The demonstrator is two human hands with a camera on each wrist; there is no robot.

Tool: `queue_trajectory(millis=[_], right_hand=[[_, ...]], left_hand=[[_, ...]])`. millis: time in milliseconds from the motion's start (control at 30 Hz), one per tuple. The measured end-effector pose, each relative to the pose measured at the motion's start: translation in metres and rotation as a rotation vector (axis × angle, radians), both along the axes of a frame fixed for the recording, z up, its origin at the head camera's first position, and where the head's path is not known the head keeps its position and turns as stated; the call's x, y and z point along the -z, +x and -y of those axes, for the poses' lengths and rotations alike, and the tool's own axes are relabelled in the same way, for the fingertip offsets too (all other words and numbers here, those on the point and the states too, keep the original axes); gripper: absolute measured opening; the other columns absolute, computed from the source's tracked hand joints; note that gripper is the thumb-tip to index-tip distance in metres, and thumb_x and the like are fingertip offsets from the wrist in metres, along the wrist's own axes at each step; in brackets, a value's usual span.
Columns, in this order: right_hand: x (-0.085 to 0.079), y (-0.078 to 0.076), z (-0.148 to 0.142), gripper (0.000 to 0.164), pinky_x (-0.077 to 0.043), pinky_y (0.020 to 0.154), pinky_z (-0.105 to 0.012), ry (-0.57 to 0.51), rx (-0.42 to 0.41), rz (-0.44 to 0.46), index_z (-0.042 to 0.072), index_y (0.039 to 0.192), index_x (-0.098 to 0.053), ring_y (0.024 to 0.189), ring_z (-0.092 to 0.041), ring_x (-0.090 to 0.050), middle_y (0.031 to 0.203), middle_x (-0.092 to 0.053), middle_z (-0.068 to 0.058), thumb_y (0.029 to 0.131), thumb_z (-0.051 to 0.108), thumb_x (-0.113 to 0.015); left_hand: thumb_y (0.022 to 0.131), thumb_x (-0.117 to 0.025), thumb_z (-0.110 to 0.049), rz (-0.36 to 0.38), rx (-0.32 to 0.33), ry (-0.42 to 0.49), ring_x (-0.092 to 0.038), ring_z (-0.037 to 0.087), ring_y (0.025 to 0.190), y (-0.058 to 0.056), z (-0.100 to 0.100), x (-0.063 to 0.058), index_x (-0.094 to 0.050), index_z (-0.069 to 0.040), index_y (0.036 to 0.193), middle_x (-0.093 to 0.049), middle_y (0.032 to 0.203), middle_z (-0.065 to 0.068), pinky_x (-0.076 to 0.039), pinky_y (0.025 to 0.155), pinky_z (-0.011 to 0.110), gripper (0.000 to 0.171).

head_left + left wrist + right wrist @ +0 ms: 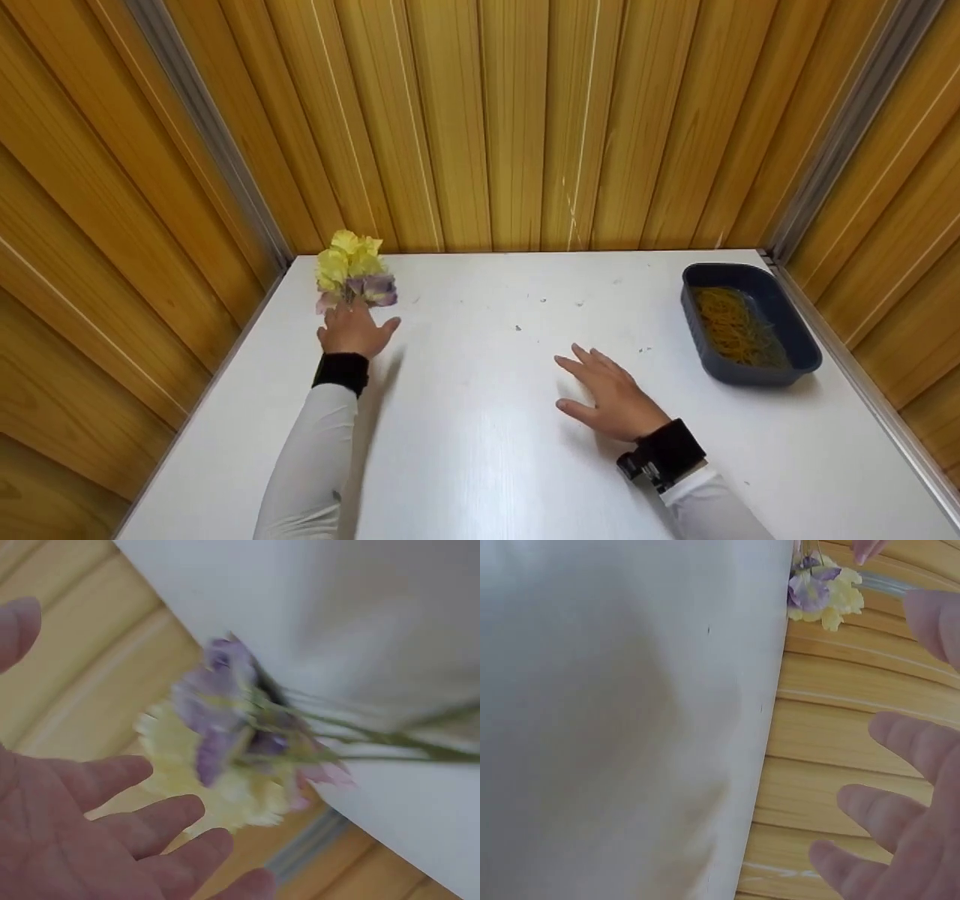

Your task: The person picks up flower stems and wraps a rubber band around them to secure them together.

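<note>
A bunch of artificial flowers (349, 262), yellow with purple and pink blooms, is at the far left of the white table. My left hand (351, 330) is just above the near side of it, fingers spread toward the blooms. In the left wrist view the flowers (225, 720) and their green stems (390, 739) show past the loosely straight fingers, with nothing in the palm. My right hand (611, 394) hovers over the middle right of the table, fingers apart and holding nothing. The right wrist view shows its spread fingers (911, 742), with the flowers (821, 592) far beyond.
A dark blue rectangular container (802, 352) stands at the right of the table (465, 420), with a tangle of yellow-orange strands (731, 322) inside. Wood-patterned panels (510, 127) close off the back and both sides. Small dark specks lie on the tabletop.
</note>
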State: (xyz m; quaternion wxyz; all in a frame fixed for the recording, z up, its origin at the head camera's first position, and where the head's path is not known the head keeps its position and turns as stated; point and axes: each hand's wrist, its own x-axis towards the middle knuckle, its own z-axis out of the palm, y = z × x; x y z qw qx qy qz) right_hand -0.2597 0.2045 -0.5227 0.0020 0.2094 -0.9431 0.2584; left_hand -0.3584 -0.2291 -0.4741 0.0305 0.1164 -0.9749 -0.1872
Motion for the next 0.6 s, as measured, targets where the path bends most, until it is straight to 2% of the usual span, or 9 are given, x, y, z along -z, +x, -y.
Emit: queue_trajectory(millis=[133,267,433,600], right_hand=[[-0.002,0.000,0.005,0.071,-0.027,0.125,-0.067,0.001,-0.067,0.046,0.031,0.158,-0.044,0.160,-0.041,-0.026,0.172,-0.031,-0.008,0.097,0.063,-0.061],[-0.008,-0.002,0.008,0.071,-0.029,0.125,-0.065,0.039,-0.151,0.065,0.030,0.157,-0.046,0.159,-0.039,-0.028,0.170,-0.034,-0.009,0.097,0.064,-0.061],[-0.017,-0.007,0.007,0.068,-0.032,0.123,-0.064,0.109,-0.243,0.047,0.025,0.155,-0.050,0.156,-0.038,-0.036,0.166,-0.041,-0.012,0.099,0.061,-0.061],[-0.028,-0.011,0.009,0.066,-0.036,0.122,-0.060,0.176,-0.302,0.047,0.024,0.153,-0.053,0.154,-0.035,-0.041,0.163,-0.046,-0.012,0.099,0.060,-0.060]], left_hand=[[0.095,-0.060,-0.063,0.079,-0.067,0.005,-0.041,0.055,0.142,-0.011,0.026,0.000,-0.037,0.001,0.156,-0.041,0.157,0.033,-0.036,0.113,0.072,0.092],[0.099,-0.057,-0.059,0.172,-0.110,-0.001,-0.048,0.056,0.135,-0.023,0.043,0.006,-0.042,0.000,0.154,-0.048,0.151,0.034,-0.040,0.109,0.070,0.082],[0.099,-0.059,-0.054,0.212,-0.114,0.035,-0.049,0.057,0.135,-0.036,0.051,0.011,-0.049,0.002,0.148,-0.054,0.147,0.033,-0.043,0.107,0.068,0.075],[0.098,-0.060,-0.049,0.232,-0.097,0.035,-0.055,0.056,0.129,-0.037,0.052,0.008,-0.058,0.000,0.141,-0.060,0.142,0.032,-0.050,0.099,0.062,0.065]])
